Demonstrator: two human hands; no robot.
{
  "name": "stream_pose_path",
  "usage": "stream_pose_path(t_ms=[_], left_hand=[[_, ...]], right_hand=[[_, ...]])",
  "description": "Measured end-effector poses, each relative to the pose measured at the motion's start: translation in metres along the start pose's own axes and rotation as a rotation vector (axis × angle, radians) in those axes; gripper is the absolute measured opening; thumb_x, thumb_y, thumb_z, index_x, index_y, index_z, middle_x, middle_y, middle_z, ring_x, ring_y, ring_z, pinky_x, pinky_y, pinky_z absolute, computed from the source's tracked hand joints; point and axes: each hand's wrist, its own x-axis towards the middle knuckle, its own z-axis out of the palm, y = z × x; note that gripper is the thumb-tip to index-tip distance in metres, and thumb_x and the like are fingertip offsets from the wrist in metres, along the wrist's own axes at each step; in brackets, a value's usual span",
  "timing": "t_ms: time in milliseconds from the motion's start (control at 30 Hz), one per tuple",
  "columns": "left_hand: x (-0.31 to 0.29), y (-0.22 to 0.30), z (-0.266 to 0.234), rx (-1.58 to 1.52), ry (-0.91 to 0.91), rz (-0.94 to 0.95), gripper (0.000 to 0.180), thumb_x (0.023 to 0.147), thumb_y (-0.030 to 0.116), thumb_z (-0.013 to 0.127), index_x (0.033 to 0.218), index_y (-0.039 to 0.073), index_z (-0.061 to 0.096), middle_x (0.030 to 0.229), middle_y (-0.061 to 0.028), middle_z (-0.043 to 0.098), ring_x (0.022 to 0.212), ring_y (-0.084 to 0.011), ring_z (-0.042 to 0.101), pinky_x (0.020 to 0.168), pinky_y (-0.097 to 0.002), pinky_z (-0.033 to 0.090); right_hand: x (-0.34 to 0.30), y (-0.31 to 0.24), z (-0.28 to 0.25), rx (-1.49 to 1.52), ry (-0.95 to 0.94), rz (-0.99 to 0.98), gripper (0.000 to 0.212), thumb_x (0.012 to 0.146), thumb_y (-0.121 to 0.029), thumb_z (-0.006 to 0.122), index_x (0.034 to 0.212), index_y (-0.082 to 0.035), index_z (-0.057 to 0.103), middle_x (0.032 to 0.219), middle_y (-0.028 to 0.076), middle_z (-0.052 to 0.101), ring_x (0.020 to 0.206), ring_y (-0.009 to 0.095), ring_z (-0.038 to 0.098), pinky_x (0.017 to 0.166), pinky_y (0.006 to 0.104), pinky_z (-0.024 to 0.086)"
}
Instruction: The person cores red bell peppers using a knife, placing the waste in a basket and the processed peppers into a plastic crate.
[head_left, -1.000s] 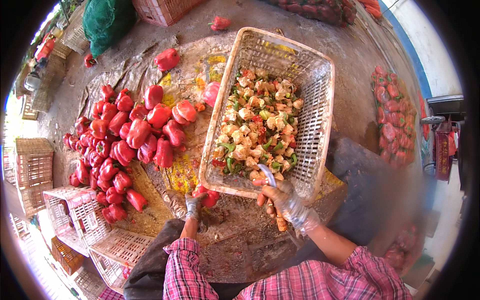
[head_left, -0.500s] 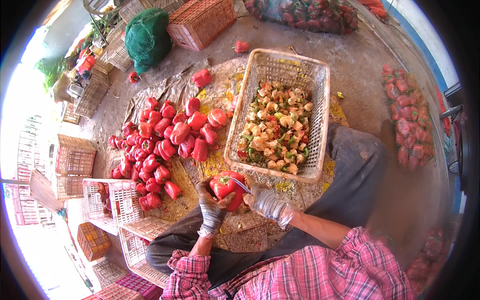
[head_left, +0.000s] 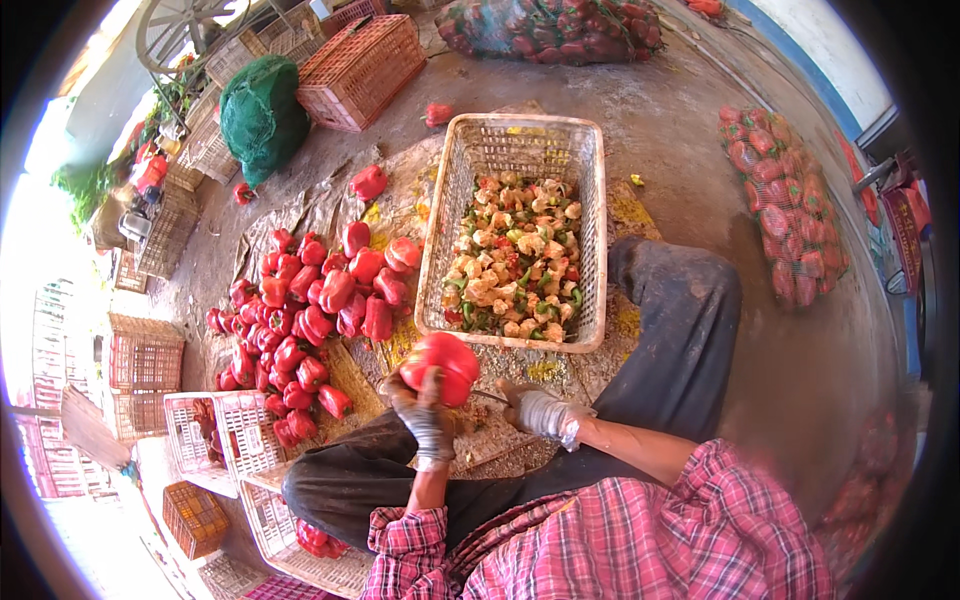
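A large red bell pepper (head_left: 444,366) is held up by my left hand (head_left: 424,415), whose fingers wrap round its near side. My right hand (head_left: 535,407) is closed round a knife with a thin blade (head_left: 489,397), which points left toward the pepper's lower side. I cannot tell whether the blade touches it. Grey wrapping covers both palms and wrists. Beyond my hands stands a pale slatted crate (head_left: 598,250), holding many cut-out pepper cores (head_left: 500,285) with seeds and green stems. To the left lies a heap of whole red bell peppers (head_left: 300,315).
White crates (head_left: 226,432) stand by my left knee, some with red pieces inside. Farther off are a red crate (head_left: 362,75) and a green net sack (head_left: 262,120). Mesh sacks of peppers lie at the right (head_left: 785,205) and the far side (head_left: 550,30).
The pepper is turned so its stem end no longer faces me. My right hand and the knife have drawn away from its top. The whole view has shifted.
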Motion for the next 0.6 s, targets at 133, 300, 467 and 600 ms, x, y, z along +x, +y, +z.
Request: stream_pose_path(t_ms=[133, 300, 467, 600], left_hand=[[0.018, 0.002, -0.013, -0.043, -0.111, -0.025, 0.040, 0.083, 0.012, 0.073, 0.112, 0.004, 0.048, 0.101, -0.0040, 0.056, 0.087, -0.0120, 0.054, 0.081, -0.0279, 0.048], [-0.017, 0.007, 0.003, 0.063, -0.425, -0.187, 0.050, 0.080, 0.019, 0.075, 0.119, 0.005, 0.048, 0.103, -0.0032, 0.058, 0.092, -0.0126, 0.055, 0.083, -0.0271, 0.047], [-0.021, 0.015, -0.001, 0.032, -0.599, -0.302, 0.049, 0.086, 0.040, 0.066, 0.115, 0.002, 0.055, 0.101, -0.0035, 0.061, 0.092, -0.0117, 0.057, 0.083, -0.0276, 0.048], [-0.025, 0.018, 0.005, -0.094, -0.578, -0.383, 0.057, 0.094, 0.049, 0.050, 0.127, 0.002, 0.048, 0.119, -0.0103, 0.057, 0.105, -0.0202, 0.058, 0.092, -0.0352, 0.048]], right_hand=[[0.008, 0.036, 0.005, 0.580, 0.165, -0.345, 0.056, 0.097, -0.039, 0.046, 0.143, -0.010, 0.034, 0.113, 0.020, 0.063, 0.096, 0.032, 0.064, 0.080, 0.0446, 0.052], [0.024, 0.015, -0.034, 1.143, 0.026, -0.526, 0.059, 0.088, -0.033, 0.067, 0.136, -0.009, 0.043, 0.114, 0.011, 0.059, 0.098, 0.020, 0.060, 0.082, 0.0291, 0.051], [-0.006, 0.008, -0.049, 1.023, 0.102, -0.669, 0.049, 0.085, -0.032, 0.070, 0.123, -0.004, 0.055, 0.113, 0.007, 0.060, 0.107, 0.018, 0.055, 0.095, 0.0329, 0.045], [0.003, 0.011, -0.033, 1.627, -0.151, -0.542, 0.045, 0.087, -0.028, 0.068, 0.121, -0.001, 0.056, 0.107, 0.006, 0.064, 0.099, 0.017, 0.061, 0.090, 0.0315, 0.050]])
